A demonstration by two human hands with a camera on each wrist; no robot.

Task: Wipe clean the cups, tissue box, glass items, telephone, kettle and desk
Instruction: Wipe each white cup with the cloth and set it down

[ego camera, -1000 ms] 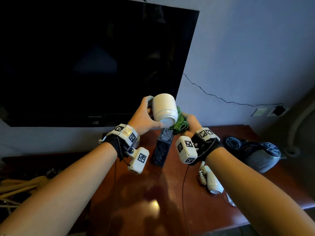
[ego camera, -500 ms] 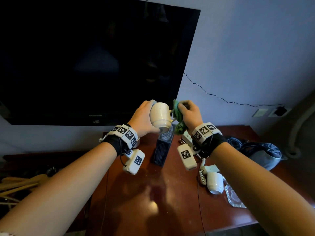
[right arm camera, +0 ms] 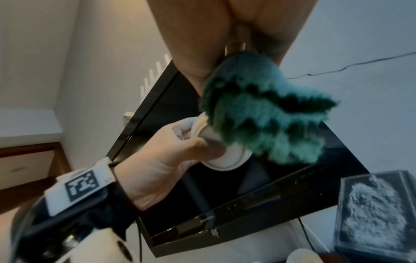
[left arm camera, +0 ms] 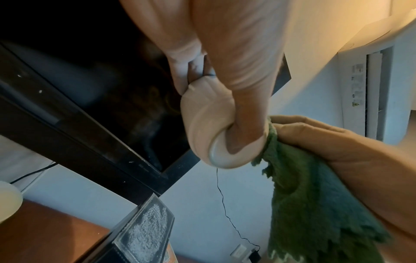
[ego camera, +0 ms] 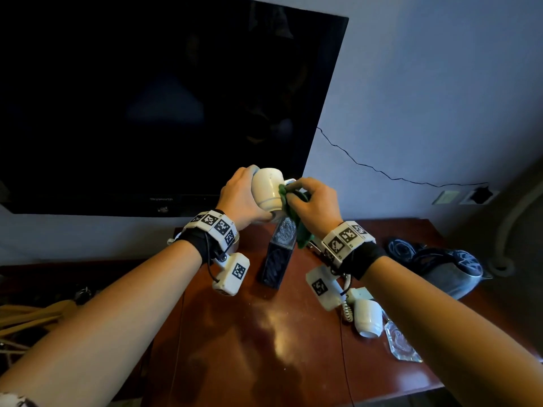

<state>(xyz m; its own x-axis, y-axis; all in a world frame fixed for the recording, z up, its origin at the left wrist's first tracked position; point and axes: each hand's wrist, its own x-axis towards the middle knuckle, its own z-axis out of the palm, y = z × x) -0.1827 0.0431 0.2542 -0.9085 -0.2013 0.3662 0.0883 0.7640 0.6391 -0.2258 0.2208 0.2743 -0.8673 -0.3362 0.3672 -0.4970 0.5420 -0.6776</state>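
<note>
A glass dish [ego camera: 402, 345] and second cup [ego camera: 367, 318] are lying at five o'clock on the desk [ego camera: 264, 348]. The tissue box [ego camera: 277, 254] is standing centrally, below the raised hands. Left hand [ego camera: 239, 201] is gripping the cup [ego camera: 266, 190]; right hand [ego camera: 316, 205] is pinching the green cloth [ego camera: 289, 207] against it, before the television [ego camera: 161, 98] at twelve.

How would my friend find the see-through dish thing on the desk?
Start at the brown desk under the big black TV and go to its front right corner. The glass dish lies flat beside an upside-down white cup; it alone is clear and angular.
</note>
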